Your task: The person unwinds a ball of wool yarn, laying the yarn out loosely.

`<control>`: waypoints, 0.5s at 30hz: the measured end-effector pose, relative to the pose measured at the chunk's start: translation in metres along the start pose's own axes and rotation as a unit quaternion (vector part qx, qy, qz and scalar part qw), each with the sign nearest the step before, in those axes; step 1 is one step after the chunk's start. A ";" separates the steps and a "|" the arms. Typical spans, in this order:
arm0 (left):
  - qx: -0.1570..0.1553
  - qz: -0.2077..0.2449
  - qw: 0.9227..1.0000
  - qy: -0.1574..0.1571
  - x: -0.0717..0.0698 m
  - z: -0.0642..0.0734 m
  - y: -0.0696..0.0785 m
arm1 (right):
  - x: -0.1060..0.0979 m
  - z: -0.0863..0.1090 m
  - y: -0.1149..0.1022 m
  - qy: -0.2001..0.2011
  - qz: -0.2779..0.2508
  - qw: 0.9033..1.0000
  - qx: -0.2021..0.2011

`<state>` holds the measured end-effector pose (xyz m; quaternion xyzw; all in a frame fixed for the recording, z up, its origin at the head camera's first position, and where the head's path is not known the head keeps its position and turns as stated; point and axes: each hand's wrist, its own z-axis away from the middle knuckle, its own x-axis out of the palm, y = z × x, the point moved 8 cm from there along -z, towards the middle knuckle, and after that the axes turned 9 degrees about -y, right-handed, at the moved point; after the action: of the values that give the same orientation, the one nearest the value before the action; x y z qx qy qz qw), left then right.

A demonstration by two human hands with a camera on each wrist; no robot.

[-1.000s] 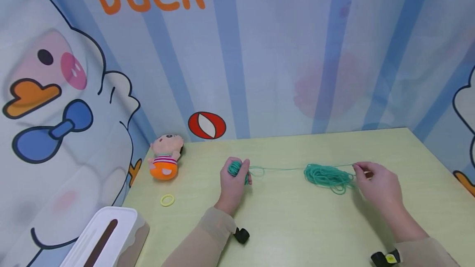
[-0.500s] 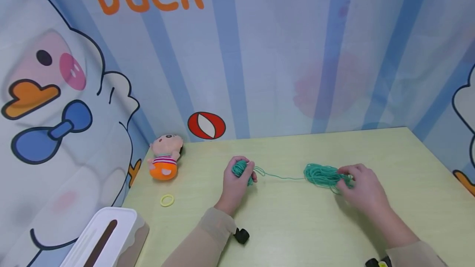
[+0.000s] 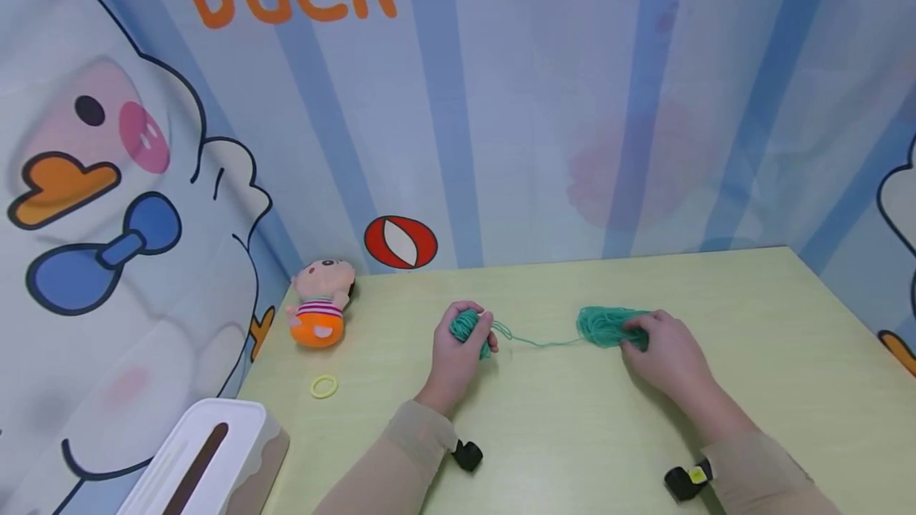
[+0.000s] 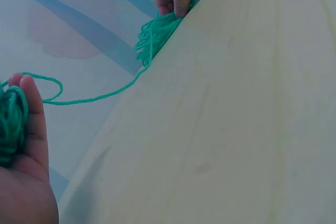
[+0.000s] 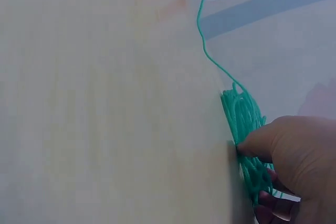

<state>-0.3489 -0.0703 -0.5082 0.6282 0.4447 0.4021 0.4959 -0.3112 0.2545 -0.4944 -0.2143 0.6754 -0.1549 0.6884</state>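
Observation:
My left hand (image 3: pixel 456 356) holds a small wound ball of green yarn (image 3: pixel 465 325), fingers curled round it. In the left wrist view that ball (image 4: pixel 11 127) shows at the left edge. A slack strand (image 3: pixel 537 343) links it to a looser, elongated skein of green yarn (image 3: pixel 603 326) to the right. My right hand (image 3: pixel 669 352) grips the right end of this skein between thumb and fingers. The right wrist view shows the thumb (image 5: pixel 257 142) pressed against the skein (image 5: pixel 244 114), with part of the yarn hidden behind the hand.
A plush doll (image 3: pixel 318 304) in orange shorts sits at the table's back left corner. In front of it lies a yellow ring (image 3: pixel 324 386). A white lidded box (image 3: pixel 243 420) with a slot stands at the near left. Behind the table (image 3: pixel 558 435) hangs a duck-print curtain (image 3: pixel 529 102).
My right hand has let go of a taut strand, moved left and taken hold of the skein, shifting it slightly left. The linking strand has gone slack; my left hand has moved slightly right.

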 end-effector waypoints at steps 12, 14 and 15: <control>-0.003 -0.004 1.000 -0.021 0.006 0.001 0.003 | 0.031 -0.005 -0.113 0.084 -0.031 0.979 -0.186; -0.005 -0.012 1.000 -0.022 0.005 0.001 0.004 | 0.048 -0.010 -0.127 0.032 -0.043 0.983 -0.176; -0.005 -0.017 1.000 -0.022 0.004 0.002 0.004 | 0.056 -0.013 -0.133 0.012 -0.049 0.984 -0.169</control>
<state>-0.3454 -0.0672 -0.5044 0.6271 0.4420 0.3820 0.5152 -0.3121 0.1110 -0.4753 -0.3587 0.6884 -0.0747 0.6260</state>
